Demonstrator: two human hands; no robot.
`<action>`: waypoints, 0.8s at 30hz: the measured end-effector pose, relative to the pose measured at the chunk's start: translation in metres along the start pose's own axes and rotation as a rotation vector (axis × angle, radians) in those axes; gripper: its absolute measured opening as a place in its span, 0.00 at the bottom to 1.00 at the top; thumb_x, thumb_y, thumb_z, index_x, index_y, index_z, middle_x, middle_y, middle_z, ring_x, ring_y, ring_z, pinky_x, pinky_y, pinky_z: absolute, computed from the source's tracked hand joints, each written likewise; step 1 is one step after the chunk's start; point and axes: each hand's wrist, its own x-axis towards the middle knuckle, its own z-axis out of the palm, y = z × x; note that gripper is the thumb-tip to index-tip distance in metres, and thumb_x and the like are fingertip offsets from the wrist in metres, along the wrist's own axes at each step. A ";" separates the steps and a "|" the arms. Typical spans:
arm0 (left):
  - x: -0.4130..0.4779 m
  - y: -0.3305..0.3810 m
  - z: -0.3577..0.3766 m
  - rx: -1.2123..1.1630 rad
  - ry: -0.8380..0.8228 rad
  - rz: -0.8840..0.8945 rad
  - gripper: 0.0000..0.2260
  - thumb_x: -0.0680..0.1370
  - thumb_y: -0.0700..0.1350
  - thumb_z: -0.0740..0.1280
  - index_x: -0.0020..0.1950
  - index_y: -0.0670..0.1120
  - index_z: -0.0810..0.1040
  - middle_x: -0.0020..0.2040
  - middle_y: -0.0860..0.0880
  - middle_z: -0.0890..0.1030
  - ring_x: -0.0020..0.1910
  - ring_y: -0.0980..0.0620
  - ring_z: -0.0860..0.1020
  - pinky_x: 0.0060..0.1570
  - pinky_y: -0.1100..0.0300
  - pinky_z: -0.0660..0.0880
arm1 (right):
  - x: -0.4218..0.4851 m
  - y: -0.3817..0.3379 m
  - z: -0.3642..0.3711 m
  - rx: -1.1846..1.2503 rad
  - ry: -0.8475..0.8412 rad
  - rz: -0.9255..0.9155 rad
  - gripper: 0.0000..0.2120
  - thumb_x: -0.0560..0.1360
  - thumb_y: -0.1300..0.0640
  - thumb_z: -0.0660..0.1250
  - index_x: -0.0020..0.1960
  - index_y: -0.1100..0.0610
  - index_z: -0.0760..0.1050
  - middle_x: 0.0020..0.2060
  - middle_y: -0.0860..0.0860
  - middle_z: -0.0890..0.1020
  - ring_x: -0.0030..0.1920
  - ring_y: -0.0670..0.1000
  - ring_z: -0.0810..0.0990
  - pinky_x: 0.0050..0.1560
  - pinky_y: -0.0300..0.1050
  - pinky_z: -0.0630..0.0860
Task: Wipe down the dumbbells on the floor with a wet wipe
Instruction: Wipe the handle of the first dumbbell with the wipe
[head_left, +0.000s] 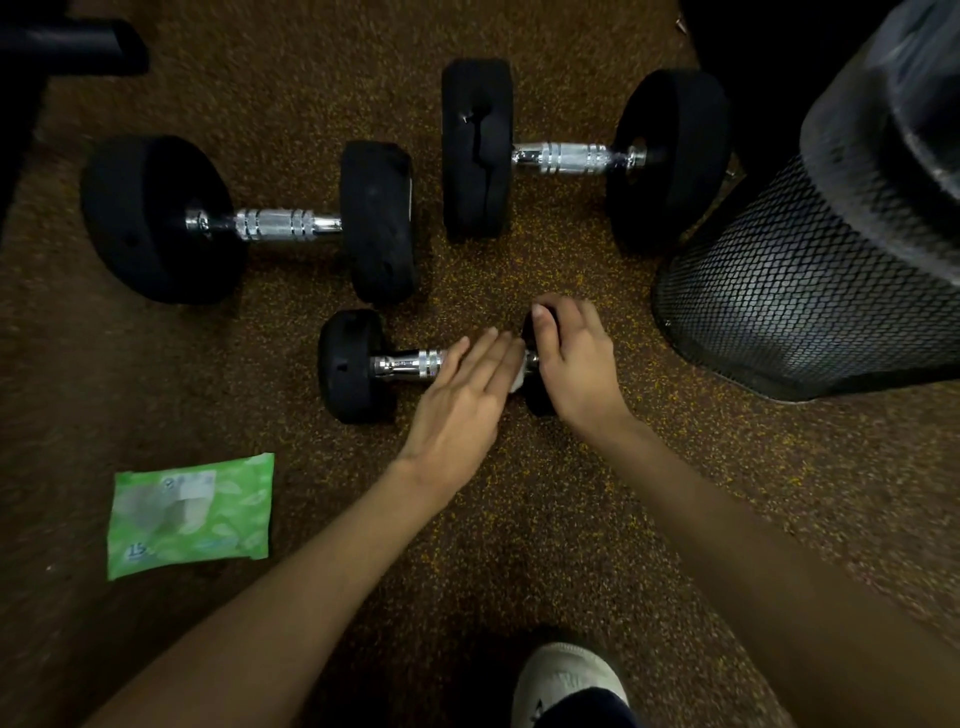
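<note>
Head | left grip (462, 400) flat on white wipe (518, 383) | right grip (576, 358) clasps dumbbell (405, 364) by round black end

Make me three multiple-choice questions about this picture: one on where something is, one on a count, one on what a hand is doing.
1. Where is the green wipe pack? A) on the floor, left of the hands B) on a shelf C) in a hand
2. How many dumbbells are there? A) two B) three C) five
3. What is the right hand doing? A) hanging free B) lying flat on the ground C) gripping one end of the small dumbbell

Answers:
1 A: the pack lies flat beside the left forearm.
2 B: the left large dumbbell and the right large dumbbell lie behind the small one.
3 C: its fingers curl round the right weight, while the left hand presses a white wipe on the handle.
</note>
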 end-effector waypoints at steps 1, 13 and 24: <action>-0.007 0.001 0.001 0.016 0.002 0.009 0.25 0.74 0.35 0.59 0.72 0.39 0.67 0.71 0.43 0.69 0.72 0.47 0.65 0.73 0.51 0.56 | 0.000 0.000 0.000 -0.001 0.001 0.000 0.16 0.81 0.54 0.55 0.62 0.61 0.73 0.56 0.57 0.76 0.58 0.55 0.74 0.62 0.53 0.69; -0.021 0.047 -0.027 -1.015 0.120 -1.003 0.16 0.79 0.41 0.63 0.67 0.50 0.72 0.59 0.50 0.78 0.49 0.56 0.79 0.47 0.70 0.74 | 0.003 0.000 -0.001 0.000 -0.002 0.021 0.15 0.81 0.54 0.57 0.62 0.60 0.73 0.56 0.56 0.76 0.58 0.54 0.74 0.62 0.48 0.67; 0.040 0.038 -0.003 -2.459 0.552 -1.615 0.18 0.79 0.40 0.51 0.63 0.36 0.72 0.57 0.37 0.76 0.56 0.42 0.74 0.67 0.51 0.67 | 0.003 0.002 0.002 0.008 0.025 0.014 0.14 0.80 0.53 0.57 0.61 0.59 0.74 0.55 0.56 0.76 0.57 0.54 0.74 0.61 0.47 0.68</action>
